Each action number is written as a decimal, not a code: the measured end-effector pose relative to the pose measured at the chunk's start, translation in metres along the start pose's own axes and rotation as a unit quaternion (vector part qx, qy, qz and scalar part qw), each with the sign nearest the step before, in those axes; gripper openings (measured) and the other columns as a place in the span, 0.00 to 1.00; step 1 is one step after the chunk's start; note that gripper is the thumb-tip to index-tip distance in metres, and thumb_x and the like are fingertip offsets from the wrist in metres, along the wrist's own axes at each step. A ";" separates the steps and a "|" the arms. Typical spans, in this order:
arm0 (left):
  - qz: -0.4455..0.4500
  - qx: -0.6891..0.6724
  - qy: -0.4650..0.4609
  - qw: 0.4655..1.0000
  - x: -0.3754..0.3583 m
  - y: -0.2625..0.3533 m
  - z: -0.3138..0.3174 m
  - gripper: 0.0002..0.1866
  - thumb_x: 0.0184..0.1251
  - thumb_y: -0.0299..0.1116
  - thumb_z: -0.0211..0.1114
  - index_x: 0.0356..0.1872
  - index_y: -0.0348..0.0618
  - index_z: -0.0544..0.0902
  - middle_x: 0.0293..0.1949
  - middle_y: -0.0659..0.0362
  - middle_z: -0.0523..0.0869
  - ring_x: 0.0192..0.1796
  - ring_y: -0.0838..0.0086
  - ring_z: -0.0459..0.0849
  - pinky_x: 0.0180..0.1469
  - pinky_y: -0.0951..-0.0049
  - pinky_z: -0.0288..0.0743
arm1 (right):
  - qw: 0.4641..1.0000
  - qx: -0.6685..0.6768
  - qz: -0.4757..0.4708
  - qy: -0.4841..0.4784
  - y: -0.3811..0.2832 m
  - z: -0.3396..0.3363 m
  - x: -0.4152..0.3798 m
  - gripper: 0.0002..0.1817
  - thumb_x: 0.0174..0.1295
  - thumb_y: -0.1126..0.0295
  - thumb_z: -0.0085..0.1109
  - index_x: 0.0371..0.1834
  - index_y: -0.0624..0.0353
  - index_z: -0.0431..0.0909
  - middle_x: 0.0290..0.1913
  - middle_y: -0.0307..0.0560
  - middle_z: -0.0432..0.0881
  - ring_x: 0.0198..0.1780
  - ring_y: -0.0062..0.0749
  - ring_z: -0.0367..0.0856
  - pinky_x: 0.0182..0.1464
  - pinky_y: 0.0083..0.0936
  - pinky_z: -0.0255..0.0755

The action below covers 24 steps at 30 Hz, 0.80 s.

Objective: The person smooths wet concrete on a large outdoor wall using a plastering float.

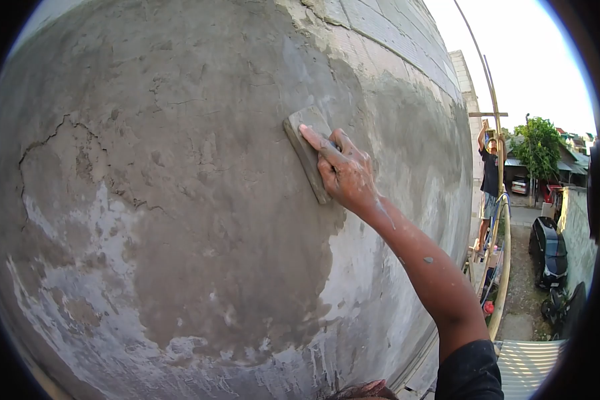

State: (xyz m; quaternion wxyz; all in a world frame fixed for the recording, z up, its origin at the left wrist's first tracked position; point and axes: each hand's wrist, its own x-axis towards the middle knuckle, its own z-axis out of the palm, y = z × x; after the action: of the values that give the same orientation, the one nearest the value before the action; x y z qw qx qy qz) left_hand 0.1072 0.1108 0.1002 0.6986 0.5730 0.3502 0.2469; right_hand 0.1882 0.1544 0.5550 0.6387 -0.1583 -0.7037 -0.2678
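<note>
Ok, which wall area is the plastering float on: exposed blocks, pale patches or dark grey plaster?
The plastering float, in the right hand, is on the central dark grey plaster, darker than the pale patches and jointless, unlike the exposed blocks.

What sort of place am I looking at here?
Likely an outdoor building site: the block wall is only partly coated, a right hand holds a flat float against it, and another person stands beside tall poles.
</note>
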 end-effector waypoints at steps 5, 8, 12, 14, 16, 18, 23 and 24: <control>-0.002 -0.013 0.010 1.000 -0.008 -0.008 -0.002 0.37 0.72 0.62 0.54 0.68 0.41 0.66 0.33 0.69 0.68 0.29 0.86 0.65 0.30 0.85 0.63 | 0.995 -0.049 -0.008 0.084 0.000 0.028 0.138 0.23 0.64 0.65 0.50 0.63 0.42 0.77 0.49 0.57 0.79 0.45 0.53 0.82 0.47 0.47 0.76; -0.013 -0.011 0.009 1.000 -0.012 -0.012 -0.010 0.37 0.72 0.62 0.54 0.68 0.41 0.66 0.33 0.69 0.68 0.29 0.86 0.65 0.30 0.85 0.63 | 0.989 -0.055 -0.011 0.134 -0.014 0.034 0.209 0.22 0.64 0.63 0.49 0.61 0.43 0.79 0.56 0.58 0.79 0.51 0.56 0.82 0.55 0.47 0.74; -0.009 -0.014 0.003 1.000 -0.014 -0.010 -0.020 0.37 0.72 0.62 0.54 0.68 0.41 0.66 0.33 0.69 0.68 0.29 0.86 0.65 0.30 0.85 0.64 | 0.995 -0.079 0.028 0.062 -0.023 0.035 0.246 0.22 0.63 0.62 0.49 0.61 0.42 0.80 0.53 0.59 0.81 0.52 0.57 0.82 0.56 0.46 0.74; -0.005 -0.013 -0.003 1.000 -0.017 -0.009 -0.025 0.37 0.72 0.63 0.54 0.68 0.41 0.66 0.33 0.69 0.68 0.29 0.86 0.65 0.30 0.85 0.64 | 0.990 -0.079 0.014 0.113 -0.021 0.046 0.219 0.22 0.63 0.62 0.50 0.61 0.42 0.80 0.51 0.59 0.83 0.51 0.56 0.82 0.56 0.46 0.74; 0.009 -0.009 -0.011 1.000 -0.013 -0.001 -0.030 0.37 0.72 0.63 0.53 0.68 0.41 0.66 0.33 0.69 0.69 0.29 0.86 0.65 0.31 0.85 0.64 | 0.983 -0.079 -0.009 0.165 -0.023 0.046 0.219 0.22 0.62 0.61 0.50 0.60 0.42 0.80 0.48 0.58 0.84 0.51 0.56 0.82 0.56 0.47 0.74; 0.018 -0.008 -0.012 1.000 -0.013 0.003 -0.036 0.37 0.72 0.63 0.53 0.68 0.41 0.66 0.33 0.69 0.69 0.29 0.86 0.65 0.31 0.85 0.64 | 0.984 -0.110 0.024 0.136 -0.022 0.043 0.231 0.23 0.62 0.60 0.50 0.60 0.42 0.81 0.48 0.57 0.84 0.50 0.55 0.83 0.55 0.46 0.75; 0.022 -0.032 -0.002 0.999 -0.025 -0.008 -0.034 0.38 0.72 0.63 0.53 0.68 0.41 0.66 0.33 0.69 0.69 0.29 0.86 0.66 0.31 0.84 0.64 | 0.982 -0.058 -0.049 0.170 -0.016 0.048 0.271 0.18 0.61 0.69 0.45 0.50 0.55 0.82 0.41 0.66 0.83 0.44 0.58 0.83 0.47 0.48 0.76; 0.020 -0.038 0.000 0.999 -0.029 -0.012 -0.031 0.38 0.72 0.63 0.53 0.68 0.41 0.66 0.33 0.69 0.69 0.29 0.86 0.66 0.31 0.84 0.64 | 0.976 -0.106 -0.069 0.179 -0.010 0.053 0.270 0.18 0.61 0.69 0.46 0.52 0.53 0.81 0.42 0.65 0.82 0.42 0.57 0.83 0.45 0.47 0.77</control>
State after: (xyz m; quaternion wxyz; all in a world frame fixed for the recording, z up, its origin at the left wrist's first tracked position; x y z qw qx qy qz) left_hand 0.0644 0.1061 0.0910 0.7144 0.5532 0.3291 0.2744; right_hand 0.1034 0.1448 0.8163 0.7138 -0.1256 -0.5551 -0.4082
